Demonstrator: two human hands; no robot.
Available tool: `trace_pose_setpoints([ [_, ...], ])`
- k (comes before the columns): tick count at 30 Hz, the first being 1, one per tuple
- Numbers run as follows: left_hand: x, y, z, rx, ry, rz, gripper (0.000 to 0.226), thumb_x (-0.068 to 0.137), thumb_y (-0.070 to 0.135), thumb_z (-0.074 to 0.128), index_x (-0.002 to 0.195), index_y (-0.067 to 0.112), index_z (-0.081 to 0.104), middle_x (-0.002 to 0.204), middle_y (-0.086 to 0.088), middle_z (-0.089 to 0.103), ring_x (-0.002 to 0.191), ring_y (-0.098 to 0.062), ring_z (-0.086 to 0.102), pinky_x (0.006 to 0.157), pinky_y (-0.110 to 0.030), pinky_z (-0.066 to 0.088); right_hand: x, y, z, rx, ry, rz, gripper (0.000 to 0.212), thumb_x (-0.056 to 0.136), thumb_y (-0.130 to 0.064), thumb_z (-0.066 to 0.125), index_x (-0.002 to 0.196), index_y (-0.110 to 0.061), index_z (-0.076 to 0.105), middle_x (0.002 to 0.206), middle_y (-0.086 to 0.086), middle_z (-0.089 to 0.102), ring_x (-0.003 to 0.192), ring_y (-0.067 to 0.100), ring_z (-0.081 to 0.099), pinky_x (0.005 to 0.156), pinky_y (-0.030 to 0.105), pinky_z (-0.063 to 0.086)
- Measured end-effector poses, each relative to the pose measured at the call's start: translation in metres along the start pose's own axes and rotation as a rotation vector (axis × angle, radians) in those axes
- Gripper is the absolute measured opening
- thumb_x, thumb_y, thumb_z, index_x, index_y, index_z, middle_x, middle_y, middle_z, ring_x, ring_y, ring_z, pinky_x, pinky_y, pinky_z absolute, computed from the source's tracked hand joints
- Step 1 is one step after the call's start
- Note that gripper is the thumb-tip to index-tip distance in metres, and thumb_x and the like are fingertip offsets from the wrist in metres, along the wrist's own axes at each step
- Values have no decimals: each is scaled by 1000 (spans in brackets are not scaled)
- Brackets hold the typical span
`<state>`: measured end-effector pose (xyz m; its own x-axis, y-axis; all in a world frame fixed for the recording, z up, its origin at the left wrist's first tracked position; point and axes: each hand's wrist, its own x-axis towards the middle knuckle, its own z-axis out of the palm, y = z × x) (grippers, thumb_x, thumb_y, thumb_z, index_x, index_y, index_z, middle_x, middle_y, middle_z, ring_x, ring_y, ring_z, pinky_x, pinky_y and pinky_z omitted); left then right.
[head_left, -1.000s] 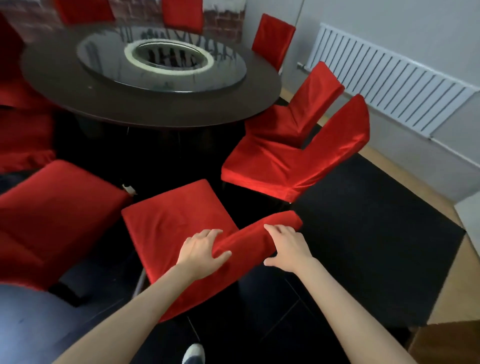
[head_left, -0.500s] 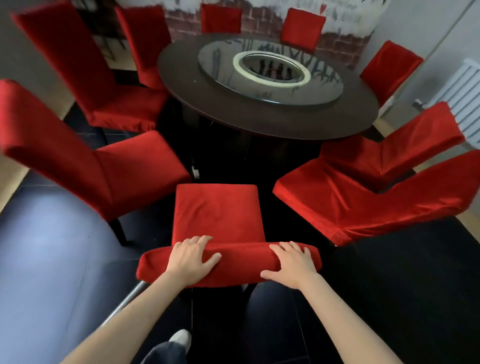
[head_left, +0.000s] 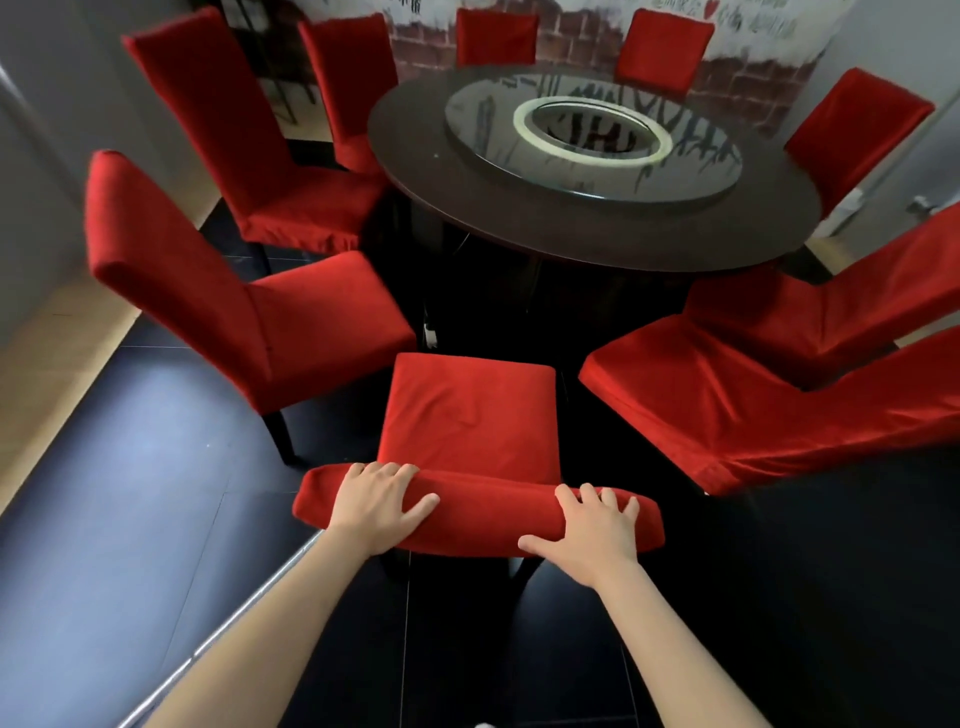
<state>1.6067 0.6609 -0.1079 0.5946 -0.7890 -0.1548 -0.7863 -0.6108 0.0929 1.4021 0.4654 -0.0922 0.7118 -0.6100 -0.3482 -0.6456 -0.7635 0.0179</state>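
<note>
A red-covered chair (head_left: 470, 415) stands right in front of me, its seat facing the round dark table (head_left: 592, 223). My left hand (head_left: 376, 506) grips the left part of the chair's top rail, fingers curled over it and thumb on the near side. My right hand (head_left: 592, 530) grips the right part of the same rail in the same way. Both forearms reach up from the bottom of the view.
Several more red chairs ring the table: one close on the left (head_left: 234, 312), two close on the right (head_left: 753, 410). A glass turntable (head_left: 592, 145) sits on the table. The floor under me is dark tile (head_left: 130, 493); a brick-pattern wall stands behind.
The chair has swung from angled to square-on with the table and moved closer to it. My view has turned left. Both hands have kept their grip on the top rail.
</note>
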Motion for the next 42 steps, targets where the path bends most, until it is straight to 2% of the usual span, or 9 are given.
trace_pose_setpoints([
  [3,-3,-3,2,13,31,22,90,75,75,2,128,27,56,121,5,64,114,-18,56,100,-33,34,-14,-6,7,7,19,33,106,60,-95,22,141,-29,36,137,1,47,130,27,37,109,58,19],
  [7,-6,-10,5,26,33,58,90,74,75,1,127,28,57,122,5,64,114,-17,56,100,-33,34,-33,-17,17,18,25,93,108,59,-96,19,141,-27,36,137,1,47,130,27,36,109,57,20],
  [12,0,-14,3,52,49,81,89,74,74,-2,126,31,56,120,8,64,114,-16,56,99,-33,34,-39,-27,20,35,21,154,104,66,-93,33,144,-24,31,143,5,41,135,29,32,112,58,17],
  [16,6,-14,7,58,79,80,87,75,73,0,122,30,58,112,7,67,106,-18,59,94,-34,36,-33,-29,18,85,11,194,101,67,-88,46,145,-26,30,147,6,37,139,30,26,113,60,11],
  [26,19,-4,8,52,156,83,81,77,71,3,114,29,61,94,6,68,93,-18,61,87,-34,38,-15,-13,16,83,17,196,101,65,-87,50,146,-30,30,151,2,35,143,29,22,113,63,7],
  [42,62,30,8,37,152,73,77,80,71,10,114,26,62,95,5,69,91,-20,60,86,-36,38,23,32,1,79,30,185,96,67,-84,53,145,-32,31,149,0,37,143,27,22,114,62,8],
])
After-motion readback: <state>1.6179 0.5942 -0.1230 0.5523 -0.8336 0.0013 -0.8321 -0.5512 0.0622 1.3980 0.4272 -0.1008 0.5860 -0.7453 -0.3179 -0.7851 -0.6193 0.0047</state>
